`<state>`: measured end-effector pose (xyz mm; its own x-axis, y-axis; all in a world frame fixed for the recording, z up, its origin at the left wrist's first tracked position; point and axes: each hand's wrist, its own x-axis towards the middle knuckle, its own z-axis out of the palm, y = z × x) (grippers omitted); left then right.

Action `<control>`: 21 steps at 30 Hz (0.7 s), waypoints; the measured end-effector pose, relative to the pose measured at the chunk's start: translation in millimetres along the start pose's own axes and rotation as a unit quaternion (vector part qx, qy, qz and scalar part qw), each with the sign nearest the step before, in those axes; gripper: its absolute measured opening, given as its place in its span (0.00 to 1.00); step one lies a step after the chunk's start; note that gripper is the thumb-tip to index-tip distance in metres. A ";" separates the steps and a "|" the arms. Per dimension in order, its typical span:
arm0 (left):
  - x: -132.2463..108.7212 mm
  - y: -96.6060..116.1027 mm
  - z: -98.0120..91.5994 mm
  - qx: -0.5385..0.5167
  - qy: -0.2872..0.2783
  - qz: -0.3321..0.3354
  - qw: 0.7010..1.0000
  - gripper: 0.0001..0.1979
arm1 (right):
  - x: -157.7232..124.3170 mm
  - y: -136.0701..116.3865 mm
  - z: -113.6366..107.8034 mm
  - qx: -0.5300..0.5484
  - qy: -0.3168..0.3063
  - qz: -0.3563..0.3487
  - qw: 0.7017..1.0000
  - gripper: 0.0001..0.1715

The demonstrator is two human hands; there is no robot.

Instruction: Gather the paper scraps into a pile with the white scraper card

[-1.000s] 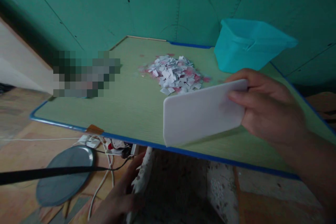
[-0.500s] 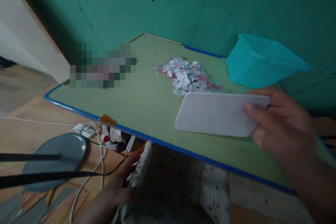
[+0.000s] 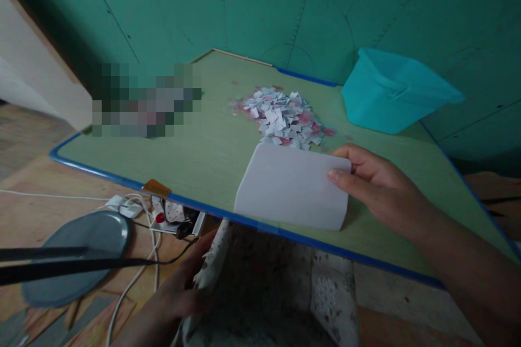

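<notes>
My right hand [image 3: 370,179] grips the right end of a flat white plastic scraper [image 3: 291,187] between thumb and fingers. The scraper is tilted over the table [image 3: 195,157], its lower edge close to the blue front edging. Just beyond its upper edge lies a heap of small white paper pieces [image 3: 280,114], with pink bits among them. Below the table edge, my left hand [image 3: 185,293] is closed on the left rim of an open, stained whitish sack [image 3: 217,249]. The sack's inside is dark, and some of my left fingers are hidden.
A turquoise plastic bin [image 3: 374,97] stands at the back right against the green wall [image 3: 163,5]. A pixelated patch covers something at the table's left. On the floor are a grey round stool [image 3: 77,260], white cables [image 3: 157,276] and a power strip [image 3: 124,206].
My right hand has moved left and toward me with the scraper, which now leans closer to the front edge. My left hand stays on the sack's rim. The view has shifted slightly right.
</notes>
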<state>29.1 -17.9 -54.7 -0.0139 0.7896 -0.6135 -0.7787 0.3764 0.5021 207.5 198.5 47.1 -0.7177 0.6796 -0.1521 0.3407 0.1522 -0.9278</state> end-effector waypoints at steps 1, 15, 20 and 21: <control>-0.4 0.1 2.0 -0.008 0.001 0.005 1.000 0.37 | 0.0 0.5 -0.5 0.003 -0.009 0.000 1.000 0.07; 5.3 -1.5 5.9 0.079 0.093 -0.004 0.993 0.40 | 8.3 1.8 -18.9 0.135 0.001 -0.021 0.991 0.04; 21.6 -10.5 -27.6 0.175 0.078 0.033 0.981 0.36 | 19.0 1.6 -65.0 0.156 0.161 -0.066 0.972 0.04; 26.1 -10.5 -40.0 0.253 0.108 0.054 0.960 0.31 | 18.8 2.3 -75.9 0.141 0.177 -0.062 0.972 0.04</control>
<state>11.9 -20.6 -100.4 -0.2495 0.7384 -0.6265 -0.3623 0.5289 0.7675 240.9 266.1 68.0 -0.4712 0.8808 0.0471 0.0483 0.0792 -0.9957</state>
